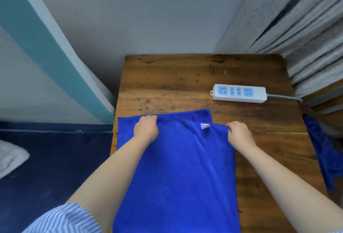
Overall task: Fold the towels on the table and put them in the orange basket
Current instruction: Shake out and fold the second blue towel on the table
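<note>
Room corner with a pale grey wall (148, 10), a dark blue floor (46, 168) and a rough wooden table (176, 80) set against the wall. One blue towel (176, 168) lies flat on the table, doubled over: its upper layer sits skewed, so a strip of the lower layer shows just beyond the pinched edge. Two bare hands hold that far edge. The left hand (146, 128) is closed, pinching the left corner; the right hand (239, 133) is closed, pinching the right corner. One small white label (205, 126) lies on the edge between the two grips. A second blue cloth (323, 151) hangs off the table well to the right of the right hand. One white power strip (239, 93) rests beyond the right hand.
</note>
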Motion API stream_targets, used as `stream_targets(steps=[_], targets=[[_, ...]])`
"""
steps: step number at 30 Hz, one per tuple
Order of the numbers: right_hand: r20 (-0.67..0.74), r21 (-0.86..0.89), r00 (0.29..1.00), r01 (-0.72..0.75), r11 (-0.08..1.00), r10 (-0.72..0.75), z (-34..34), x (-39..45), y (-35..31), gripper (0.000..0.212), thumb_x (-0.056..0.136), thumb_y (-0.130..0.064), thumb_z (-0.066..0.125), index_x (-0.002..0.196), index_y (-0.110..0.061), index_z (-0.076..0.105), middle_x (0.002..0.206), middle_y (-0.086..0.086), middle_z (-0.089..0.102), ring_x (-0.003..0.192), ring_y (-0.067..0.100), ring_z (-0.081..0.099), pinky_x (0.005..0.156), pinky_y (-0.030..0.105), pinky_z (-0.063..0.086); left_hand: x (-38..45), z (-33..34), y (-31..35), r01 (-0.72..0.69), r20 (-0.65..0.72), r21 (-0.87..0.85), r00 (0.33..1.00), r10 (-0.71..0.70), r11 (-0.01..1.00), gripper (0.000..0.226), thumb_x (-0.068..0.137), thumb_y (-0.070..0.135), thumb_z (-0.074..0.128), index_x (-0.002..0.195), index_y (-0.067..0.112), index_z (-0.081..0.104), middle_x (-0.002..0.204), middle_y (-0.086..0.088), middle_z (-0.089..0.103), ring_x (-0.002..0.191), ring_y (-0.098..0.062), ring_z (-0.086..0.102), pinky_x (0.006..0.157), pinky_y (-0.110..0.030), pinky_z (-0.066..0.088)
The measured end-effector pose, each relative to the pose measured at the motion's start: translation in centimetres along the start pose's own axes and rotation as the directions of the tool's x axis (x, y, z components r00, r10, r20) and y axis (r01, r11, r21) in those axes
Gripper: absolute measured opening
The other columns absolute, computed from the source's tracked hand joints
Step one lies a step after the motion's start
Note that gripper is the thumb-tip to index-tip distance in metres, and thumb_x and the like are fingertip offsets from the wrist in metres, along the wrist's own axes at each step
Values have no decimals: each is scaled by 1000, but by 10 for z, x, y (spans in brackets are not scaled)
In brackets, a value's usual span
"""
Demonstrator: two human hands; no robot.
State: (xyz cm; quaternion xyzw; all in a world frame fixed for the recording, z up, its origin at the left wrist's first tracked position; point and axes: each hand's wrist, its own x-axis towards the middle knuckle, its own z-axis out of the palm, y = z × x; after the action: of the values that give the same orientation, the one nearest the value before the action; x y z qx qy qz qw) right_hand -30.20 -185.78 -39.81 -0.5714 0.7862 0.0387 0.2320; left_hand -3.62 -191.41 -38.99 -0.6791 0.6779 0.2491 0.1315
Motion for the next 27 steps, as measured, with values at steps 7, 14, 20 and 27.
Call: stream_targets(steps=[7,14,20,27], targets=[[109,-50,994,9,999,-4,-2,31,3,43,92,-9,42,135,-15,42,134,10,46,126,28,38,104,37,36,32,10,18,-283,99,217,959,267,934,49,90,5,38,137,16,39,142,-2,42,135,-22,29,105,-32,29],[263,98,953,129,987,-151,-31,30,-10,19,87,-7,52,99,-5,67,99,10,61,95,24,54,80,29,42,25,-26,-20,-361,283,131,906,315,923,36,91,24,51,58,21,36,67,2,46,83,-22,45,61,-27,32],[237,374,931,176,911,-277,-60,31,-47,12,87,-4,53,84,-9,65,87,5,60,85,17,52,65,25,40,7,-53,-81,-231,368,76,911,188,970,45,94,29,49,56,16,30,57,2,34,55,-11,34,52,-23,24],[147,76,978,137,988,-147,-24,69,-74,22,88,-7,51,101,-3,67,108,13,61,96,25,54,74,26,39,15,-47,-130,-3,272,6,962,1,1000,32,91,21,50,61,15,40,64,1,44,68,-19,43,57,-29,26]])
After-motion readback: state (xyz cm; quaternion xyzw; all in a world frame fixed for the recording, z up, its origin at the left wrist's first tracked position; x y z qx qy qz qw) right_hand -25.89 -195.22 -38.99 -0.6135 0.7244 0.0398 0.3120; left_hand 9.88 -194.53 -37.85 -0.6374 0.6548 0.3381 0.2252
